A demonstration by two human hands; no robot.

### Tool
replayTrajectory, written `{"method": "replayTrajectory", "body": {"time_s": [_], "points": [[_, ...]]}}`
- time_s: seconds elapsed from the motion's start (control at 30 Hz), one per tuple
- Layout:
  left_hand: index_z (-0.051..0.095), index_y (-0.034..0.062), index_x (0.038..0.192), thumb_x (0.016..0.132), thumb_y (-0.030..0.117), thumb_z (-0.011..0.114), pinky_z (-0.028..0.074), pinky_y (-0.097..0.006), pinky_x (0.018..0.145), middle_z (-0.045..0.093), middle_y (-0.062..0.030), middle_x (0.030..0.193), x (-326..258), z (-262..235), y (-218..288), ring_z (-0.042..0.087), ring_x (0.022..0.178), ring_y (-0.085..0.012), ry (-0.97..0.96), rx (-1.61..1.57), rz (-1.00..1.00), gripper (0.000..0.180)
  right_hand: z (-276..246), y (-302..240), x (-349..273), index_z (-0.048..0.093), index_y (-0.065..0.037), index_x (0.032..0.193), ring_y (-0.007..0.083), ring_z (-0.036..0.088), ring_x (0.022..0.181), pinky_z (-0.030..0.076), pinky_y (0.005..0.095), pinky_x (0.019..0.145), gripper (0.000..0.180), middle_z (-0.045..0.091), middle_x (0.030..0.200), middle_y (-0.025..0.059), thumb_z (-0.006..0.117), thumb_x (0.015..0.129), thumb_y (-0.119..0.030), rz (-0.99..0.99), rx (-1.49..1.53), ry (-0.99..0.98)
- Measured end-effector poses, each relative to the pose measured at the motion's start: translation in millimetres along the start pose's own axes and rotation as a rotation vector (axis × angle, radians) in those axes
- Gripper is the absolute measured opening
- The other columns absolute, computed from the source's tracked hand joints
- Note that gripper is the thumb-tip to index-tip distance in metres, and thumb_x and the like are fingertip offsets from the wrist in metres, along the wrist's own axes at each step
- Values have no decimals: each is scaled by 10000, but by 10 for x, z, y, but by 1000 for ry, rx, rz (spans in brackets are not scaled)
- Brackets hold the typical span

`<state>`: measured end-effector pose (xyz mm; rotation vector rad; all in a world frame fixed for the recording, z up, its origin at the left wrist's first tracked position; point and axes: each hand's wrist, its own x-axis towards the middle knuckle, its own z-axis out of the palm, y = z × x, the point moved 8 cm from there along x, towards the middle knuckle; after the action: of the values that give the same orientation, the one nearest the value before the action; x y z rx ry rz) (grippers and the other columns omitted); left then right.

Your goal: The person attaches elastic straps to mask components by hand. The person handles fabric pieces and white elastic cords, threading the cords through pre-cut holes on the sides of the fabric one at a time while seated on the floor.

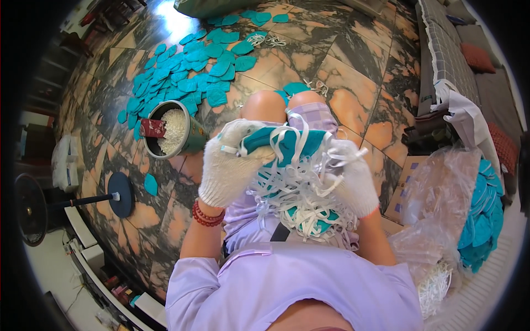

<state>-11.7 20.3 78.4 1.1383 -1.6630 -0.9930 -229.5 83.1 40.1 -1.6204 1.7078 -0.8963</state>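
My left hand [232, 163], in a white knit glove, is closed on the side of a teal fabric piece [301, 144] above my lap. White straps cross over this piece and hang from it. My right hand [353, 179], gloved the same way, is closed around white straps [338, 156] at the piece's right side; its fingertips are partly hidden among them. A tangled heap of white straps [292, 185] lies on my lap below both hands. Another teal piece [312, 219] shows among the straps near my waist.
Many teal pieces [182, 71] are spread on the marbled tile floor ahead left. A bucket [193, 132] of white bits, with a dark red packet [152, 128] at its rim, stands left. Farther left is a round-based stand [121, 194]. A clear plastic bag [433, 204] and more teal pieces [480, 215] sit right.
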Motion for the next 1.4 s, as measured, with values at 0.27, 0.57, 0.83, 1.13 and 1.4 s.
{"method": "replayTrajectory", "body": {"time_s": [0.27, 0.57, 0.83, 1.13, 1.4], "points": [[680, 105, 911, 655, 154, 819, 501, -341, 628, 634, -75, 803, -14, 116, 316, 635, 706, -267, -77, 298, 247, 295, -692, -814, -244, 666, -74, 950, 230, 638, 748, 510, 297, 649, 249, 657, 947, 71, 711, 720, 12, -418, 5, 362], [634, -1, 995, 893, 113, 615, 471, -270, 743, 622, -67, 896, -81, -46, -36, 596, 814, -150, -18, 12, 4, 154, -99, -443, 39, 653, -56, 980, 293, 646, 777, 511, 340, 664, 292, 623, 853, 139, 714, 695, -34, -291, -280, 148], [570, 6, 1159, 920, 66, 607, 491, -240, 793, 639, -49, 1039, -24, -65, -299, 579, 893, -84, 208, -605, -173, 249, -190, -294, 21, 643, -8, 899, 46, 483, 629, 393, 213, 564, 184, 563, 700, -12, 753, 774, -88, -87, 460, -44], [687, 39, 953, 781, 117, 756, 468, -290, 642, 648, -73, 832, 128, -32, 57, 616, 734, -155, 116, 78, 148, 201, -384, -656, 93, 667, -55, 756, 202, 608, 781, 486, 282, 647, 186, 632, 852, 85, 745, 613, 36, -380, 181, 15], [715, 53, 925, 753, 145, 774, 502, -291, 694, 674, -73, 846, 132, 425, 448, 640, 744, -194, -432, 366, 348, 204, -163, -922, 109, 649, -72, 793, 286, 640, 772, 526, 354, 664, 254, 638, 948, 96, 728, 559, -9, -677, -155, 19]]}}
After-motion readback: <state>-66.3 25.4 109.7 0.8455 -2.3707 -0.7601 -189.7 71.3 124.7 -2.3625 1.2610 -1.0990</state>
